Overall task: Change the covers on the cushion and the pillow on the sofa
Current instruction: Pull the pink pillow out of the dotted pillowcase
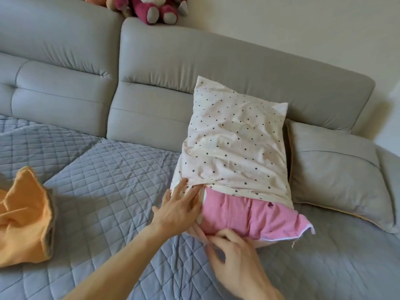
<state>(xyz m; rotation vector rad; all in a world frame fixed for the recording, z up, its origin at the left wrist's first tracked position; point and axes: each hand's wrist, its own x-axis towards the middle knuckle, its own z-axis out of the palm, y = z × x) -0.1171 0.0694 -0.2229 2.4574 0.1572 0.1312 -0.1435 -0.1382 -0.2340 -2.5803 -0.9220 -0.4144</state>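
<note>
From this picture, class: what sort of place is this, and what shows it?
Probably a home living room: a grey sofa with a quilted seat cover, a spotted pillow, and soft toys on its backrest.

- sofa backrest (151,72) runs across the upper frame, wall (303,29) behind it
- plush toys (151,9) sit on top of the backrest, top centre
- quilted pad (108,169) lies on the seat, in front of the backrest
- pillow (249,215) is right of centre on the pad, its far end leaning on the backrest
- pillowcase (236,144) is over the pillow's upper part; the near end sticks out below it
- cushion (337,169) is just right of the pillow, touching it
- loose cover (23,215) is at the lower left on the pad, well apart from the pillow
- left hand (179,206) rests on the pillowcase hem at the pillow's left side
- right hand (236,258) is below it, pinching the pillowcase edge at the pillow's near end
</note>
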